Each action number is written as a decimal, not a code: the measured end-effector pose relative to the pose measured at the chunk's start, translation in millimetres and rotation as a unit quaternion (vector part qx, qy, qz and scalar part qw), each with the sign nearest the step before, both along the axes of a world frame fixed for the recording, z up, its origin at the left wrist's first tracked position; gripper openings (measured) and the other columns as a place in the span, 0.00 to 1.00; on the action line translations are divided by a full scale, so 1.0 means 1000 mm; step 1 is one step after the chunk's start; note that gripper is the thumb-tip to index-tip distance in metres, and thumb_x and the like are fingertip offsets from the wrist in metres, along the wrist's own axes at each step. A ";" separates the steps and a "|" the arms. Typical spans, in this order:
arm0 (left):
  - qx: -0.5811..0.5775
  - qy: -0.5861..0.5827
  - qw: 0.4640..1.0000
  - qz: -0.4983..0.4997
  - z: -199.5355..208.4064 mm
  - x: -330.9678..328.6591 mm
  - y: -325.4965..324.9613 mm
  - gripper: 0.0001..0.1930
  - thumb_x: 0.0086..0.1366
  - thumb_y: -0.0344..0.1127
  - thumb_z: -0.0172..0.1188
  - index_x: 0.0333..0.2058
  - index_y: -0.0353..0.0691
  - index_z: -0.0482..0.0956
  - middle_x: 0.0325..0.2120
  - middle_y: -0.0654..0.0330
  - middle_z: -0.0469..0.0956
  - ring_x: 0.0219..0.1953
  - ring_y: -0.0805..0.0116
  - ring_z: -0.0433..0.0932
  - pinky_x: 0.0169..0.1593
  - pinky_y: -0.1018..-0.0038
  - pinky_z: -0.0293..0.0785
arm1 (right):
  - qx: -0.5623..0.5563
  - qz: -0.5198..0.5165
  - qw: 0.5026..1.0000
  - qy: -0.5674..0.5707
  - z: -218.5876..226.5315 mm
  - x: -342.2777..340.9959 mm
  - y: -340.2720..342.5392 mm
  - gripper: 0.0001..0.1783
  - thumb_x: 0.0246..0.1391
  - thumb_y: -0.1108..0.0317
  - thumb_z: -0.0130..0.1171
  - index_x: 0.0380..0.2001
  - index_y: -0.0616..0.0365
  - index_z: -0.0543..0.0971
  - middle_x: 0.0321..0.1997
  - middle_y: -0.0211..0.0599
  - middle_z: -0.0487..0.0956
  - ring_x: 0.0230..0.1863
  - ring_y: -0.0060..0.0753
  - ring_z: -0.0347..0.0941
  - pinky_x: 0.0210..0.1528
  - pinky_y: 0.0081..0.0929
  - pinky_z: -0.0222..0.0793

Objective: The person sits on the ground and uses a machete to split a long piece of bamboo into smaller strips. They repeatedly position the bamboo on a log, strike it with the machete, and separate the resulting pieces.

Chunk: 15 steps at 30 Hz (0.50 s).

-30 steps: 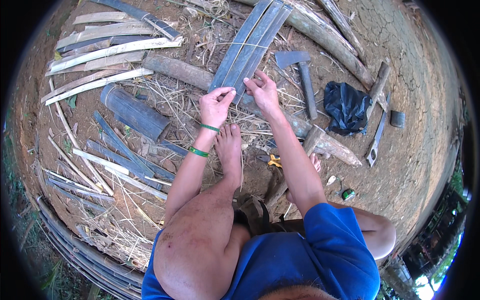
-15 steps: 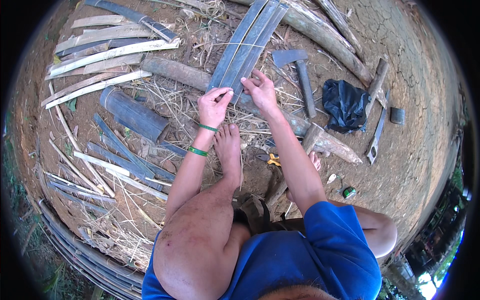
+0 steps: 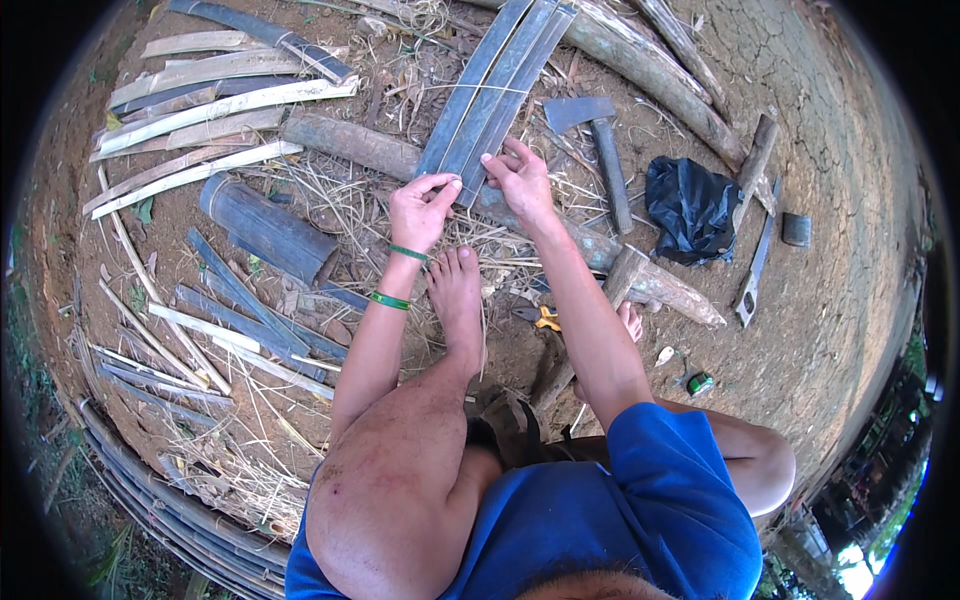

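Observation:
Several dark split-bamboo slats (image 3: 490, 110) lie side by side ahead of me, with a thin pale tie (image 3: 475, 88) across them. Their near ends rest over a log. My left hand (image 3: 420, 212), wearing green bands on wrist and forearm, pinches thumb and fingertips together beside the slats' near left corner; whatever is between them is too small to make out. Along the right edge of the slats, my right hand (image 3: 522, 182) grips with its thumb on the outermost slat and its fingers bent. My bare foot (image 3: 456, 295) stands just below the left hand.
Right of the slats lie a hatchet (image 3: 608, 165), a black plastic bag (image 3: 690, 210) and a handsaw (image 3: 757, 265). Yellow-handled pliers (image 3: 545, 318) and a green tape measure (image 3: 700, 384) are nearer. Split bamboo pieces (image 3: 230, 98) and a bamboo section (image 3: 265, 230) spread leftward. Log (image 3: 350, 147) crosses beneath.
My left hand has shifted slightly left and nearer to me, its fingers still pinched. The right hand and the slats have hardly moved.

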<state>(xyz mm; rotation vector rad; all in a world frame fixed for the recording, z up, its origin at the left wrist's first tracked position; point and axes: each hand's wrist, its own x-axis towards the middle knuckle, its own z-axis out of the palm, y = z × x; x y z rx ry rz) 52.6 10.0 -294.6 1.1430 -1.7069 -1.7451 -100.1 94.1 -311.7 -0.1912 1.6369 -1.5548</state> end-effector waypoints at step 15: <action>-0.144 -0.017 0.989 -0.017 0.006 0.000 0.006 0.07 0.61 0.28 0.69 0.39 0.36 0.88 0.33 0.58 0.86 0.25 0.76 0.80 0.30 0.78 0.75 | 0.013 -0.006 1.000 0.002 0.002 0.001 -0.001 0.37 0.58 0.70 0.68 0.65 0.76 0.65 0.36 0.43 0.85 0.30 0.22 0.77 0.33 0.20 0.73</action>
